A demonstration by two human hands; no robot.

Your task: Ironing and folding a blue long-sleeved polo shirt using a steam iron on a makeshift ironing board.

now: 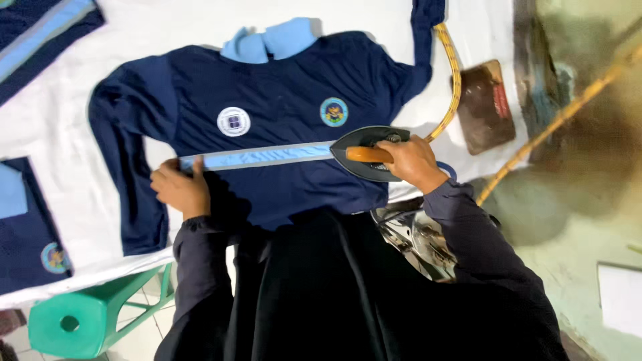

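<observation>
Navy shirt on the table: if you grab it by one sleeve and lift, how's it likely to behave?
The navy shirt lies flat with soft folds, so it would probably drape limply rather than hold shape. It looks like thin fabric, likely light. With the left hand pressing its light blue stripe and the iron, held by the right hand, resting on it, it probably bunches when pushed.

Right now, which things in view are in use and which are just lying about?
In use: iron gripped by right hand; navy shirt; its light blue stripe, pinned by left hand.
Lying about: brown pad; green plastic stool; other navy garments at the table's left.
</observation>
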